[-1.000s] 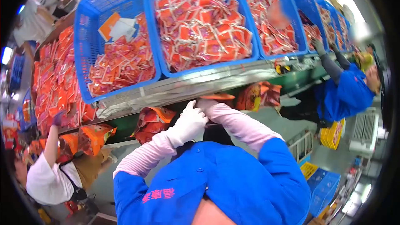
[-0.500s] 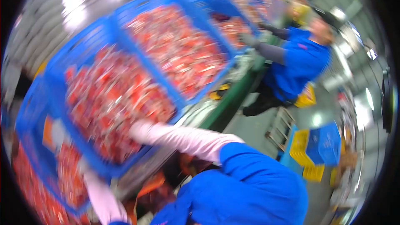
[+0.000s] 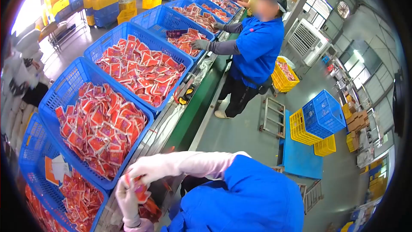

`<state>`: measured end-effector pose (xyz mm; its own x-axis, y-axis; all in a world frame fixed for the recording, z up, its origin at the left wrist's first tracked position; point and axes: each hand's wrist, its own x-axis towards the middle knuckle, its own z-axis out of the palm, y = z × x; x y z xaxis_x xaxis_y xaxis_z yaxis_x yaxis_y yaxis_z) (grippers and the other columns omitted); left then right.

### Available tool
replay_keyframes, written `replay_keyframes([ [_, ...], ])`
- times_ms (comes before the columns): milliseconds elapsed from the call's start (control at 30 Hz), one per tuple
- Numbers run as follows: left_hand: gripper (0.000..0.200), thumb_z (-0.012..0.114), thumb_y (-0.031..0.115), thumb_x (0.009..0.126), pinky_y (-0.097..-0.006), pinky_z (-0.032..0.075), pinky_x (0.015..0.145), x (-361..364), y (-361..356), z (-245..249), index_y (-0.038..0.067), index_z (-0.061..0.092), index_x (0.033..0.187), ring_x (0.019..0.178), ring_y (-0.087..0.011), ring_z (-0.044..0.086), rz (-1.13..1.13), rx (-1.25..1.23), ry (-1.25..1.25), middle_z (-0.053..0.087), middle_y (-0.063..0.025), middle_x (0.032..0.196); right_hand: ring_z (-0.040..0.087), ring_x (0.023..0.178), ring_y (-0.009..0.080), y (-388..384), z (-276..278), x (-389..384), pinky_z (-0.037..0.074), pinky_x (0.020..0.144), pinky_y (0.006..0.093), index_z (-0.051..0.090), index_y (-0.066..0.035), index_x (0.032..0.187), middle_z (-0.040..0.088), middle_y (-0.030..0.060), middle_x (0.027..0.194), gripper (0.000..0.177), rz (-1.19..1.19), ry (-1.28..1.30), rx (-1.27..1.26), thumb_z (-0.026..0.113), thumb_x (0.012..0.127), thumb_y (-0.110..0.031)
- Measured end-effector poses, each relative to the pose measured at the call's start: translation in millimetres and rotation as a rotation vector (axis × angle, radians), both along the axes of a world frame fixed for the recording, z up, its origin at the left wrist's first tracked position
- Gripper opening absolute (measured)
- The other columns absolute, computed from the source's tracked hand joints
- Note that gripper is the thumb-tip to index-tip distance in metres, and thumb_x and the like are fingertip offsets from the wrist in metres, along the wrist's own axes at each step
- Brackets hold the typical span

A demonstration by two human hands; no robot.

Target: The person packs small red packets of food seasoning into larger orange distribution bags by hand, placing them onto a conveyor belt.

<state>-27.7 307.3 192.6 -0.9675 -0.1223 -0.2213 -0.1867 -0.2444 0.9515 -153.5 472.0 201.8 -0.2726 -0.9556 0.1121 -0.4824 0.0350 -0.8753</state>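
My right hand [image 3: 150, 167], in a whitish glove, is closed on small red packets [image 3: 140, 192] in front of my body. Below it, my gloved left hand [image 3: 128, 204] meets the same packets with bent fingers, its fingertips close to those of the right. More red packets [image 3: 150, 210] show just under the hands, partly hidden. Beside them stands a blue crate [image 3: 50, 94] heaped with red packets [image 3: 101, 126]. A neighbouring blue crate [image 3: 32, 159] holds more packets and an orange-and-white card [image 3: 57, 169].
A green conveyor belt [image 3: 189, 124] runs along the crates. Across it, a co-worker in a blue shirt [image 3: 259, 38] reaches into another blue crate [image 3: 154, 19] with gloved hands. Stacked yellow and blue crates [image 3: 324, 114] stand on a blue platform [image 3: 300, 159] at the right.
My right hand has come out of the heaped crate toward my body. My left hand has left the lower crate, and both now meet at red packets. The view has turned and sharpened.
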Motion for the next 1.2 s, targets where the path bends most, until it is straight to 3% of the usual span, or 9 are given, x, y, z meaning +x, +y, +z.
replay_keyframes([
  [133,0.04,0.066,0.004,0.086,-0.0398,0.049,0.098,28.1,17.6,-43.0,0.002,0.062,0.125,0.11,-0.0372,0.061,-0.121,-0.847,0.382,0.062,-0.0193,0.121,0.071,0.093,0.0264,65.0,13.5,33.0,0.056,0.084,0.0376,0.071,-0.009,0.112,0.073,0.0147,0.101,0.036,-0.291,-0.243,0.344,0.06,0.078,-0.005],
  [267,0.04,0.078,0.018,0.079,-0.0426,0.048,0.098,66.1,18.4,-49.8,0.005,0.066,0.115,0.114,-0.0339,0.06,-0.163,-1.097,0.423,0.065,-0.0132,0.123,0.071,0.095,0.0222,96.1,-11.3,10.5,0.06,0.087,0.0333,0.07,0.001,0.103,0.071,0.0081,0.102,0.028,-0.961,-0.543,-0.412,0.05,0.087,0.014],
  [467,0.054,0.082,0.023,0.064,-0.058,0.041,0.103,79.2,47.4,-67.7,0.009,0.066,0.114,0.122,-0.0302,0.055,-0.367,-1.476,0.604,0.061,-0.0119,0.127,0.07,0.091,0.0243,67.3,0.6,49.0,0.057,0.081,0.0345,0.073,-0.009,0.096,0.07,0.0113,0.096,0.019,-0.386,0.23,0.058,0.068,0.08,0.0],
  [600,0.021,0.063,0.014,0.08,-0.0543,0.044,0.103,83.2,31.2,-114.9,0.011,0.069,0.1,0.087,-0.0212,0.066,-0.291,-1.558,0.519,0.067,-0.0038,0.08,0.069,0.099,0.0288,8.0,-73.3,74.7,0.055,0.085,0.0383,0.076,-0.019,0.097,0.073,0.0079,0.1,0.019,0.245,0.854,0.898,0.065,0.082,-0.017],
  [800,0.018,0.062,0.012,0.082,-0.0534,0.045,0.104,93.0,16.3,-116.0,0.011,0.069,0.098,0.08,-0.0214,0.067,-0.093,-1.402,0.502,0.064,-0.0051,0.073,0.07,0.096,0.029,-50.4,-216.1,67.5,0.053,0.088,0.0399,0.07,-0.016,0.12,0.074,0.0125,0.104,0.042,0.418,0.454,1.048,0.049,0.096,-0.044],
  [867,0.016,0.061,0.01,0.081,-0.0536,0.044,0.104,103.1,4.7,-108.8,0.012,0.069,0.095,0.08,-0.0214,0.066,-0.01,-1.419,0.403,0.064,-0.004,0.073,0.07,0.098,0.032,-55.7,-237.5,74.6,0.054,0.087,0.0433,0.077,-0.016,0.1,0.075,0.0085,0.105,0.036,0.114,0.258,1.0,0.056,0.09,-0.042],
  [967,0.009,0.062,0.011,0.076,-0.0521,0.043,0.107,115.8,-10.7,-110.9,0.014,0.067,0.083,0.082,-0.0195,0.065,0.051,-1.45,0.397,0.062,-0.002,0.073,0.07,0.098,0.0309,-69.2,-117.0,86.9,0.054,0.087,0.0433,0.077,-0.015,0.1,0.074,0.0098,0.106,0.036,0.309,0.481,1.039,0.056,0.09,-0.042],
  [1067,0.009,0.062,0.011,0.076,-0.0521,0.042,0.106,121.6,-12.2,-97.5,0.014,0.066,0.082,0.083,-0.0196,0.065,-0.007,-1.447,0.338,0.063,-0.0016,0.074,0.07,0.102,0.0318,-85.4,-291.1,100.7,0.054,0.089,0.0429,0.077,-0.013,0.106,0.073,0.0163,0.108,0.04,0.329,0.326,1.047,0.055,0.089,-0.043],
  [1200,0.006,0.064,0.012,0.075,-0.0514,0.043,0.105,141.7,-32.3,-89.5,0.014,0.065,0.081,0.084,-0.021,0.065,-0.09,-1.432,0.271,0.063,-0.0012,0.075,0.071,0.097,0.0325,-103.7,-169.4,105.5,0.055,0.087,0.0411,0.076,-0.015,0.106,0.073,0.0166,0.105,0.026,0.614,0.39,0.956,0.061,0.087,-0.026],
])
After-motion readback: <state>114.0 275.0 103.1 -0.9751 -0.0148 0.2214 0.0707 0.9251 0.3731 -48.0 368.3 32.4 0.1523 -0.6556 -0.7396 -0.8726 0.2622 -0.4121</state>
